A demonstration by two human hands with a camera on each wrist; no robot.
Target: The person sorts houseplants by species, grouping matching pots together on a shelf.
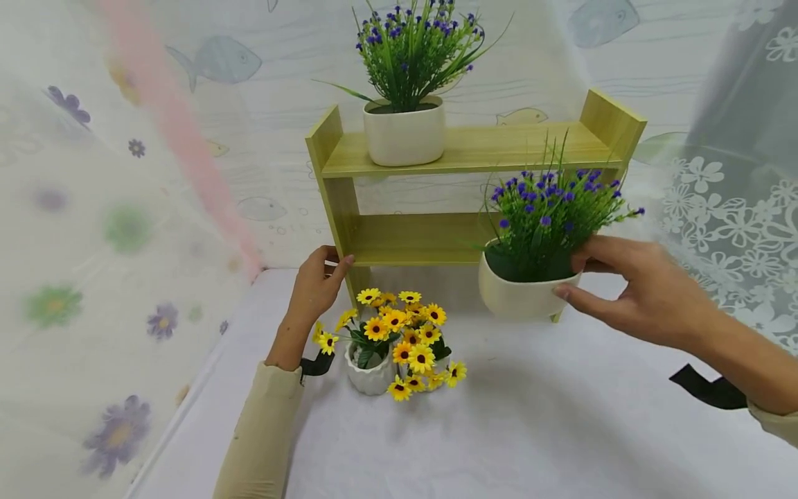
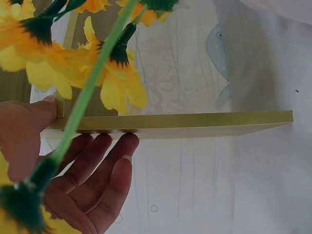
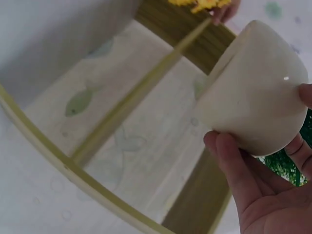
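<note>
My right hand (image 1: 648, 287) grips a white oval flowerpot (image 1: 524, 294) by its right end, thumb on the front. Purple artificial flowers (image 1: 551, 201) with green leaves stand in this pot. It is held up in front of the right part of a two-tier wooden shelf (image 1: 405, 239); the right wrist view shows the pot's smooth side (image 3: 258, 92). At the shelf's left side panel, my left hand (image 1: 318, 287) holds on at the lower tier. Its thumb lies at the front edge, and the fingertips (image 2: 127, 141) touch the panel's outer face.
A matching pot (image 1: 405, 135) of purple flowers stands on the top tier, left of centre. Before the shelf, close to my left forearm, yellow artificial sunflowers (image 1: 420, 357) rise from small white pots (image 1: 368, 374) on the white-covered table (image 1: 530, 430). Patterned curtains (image 1: 125, 277) hang around.
</note>
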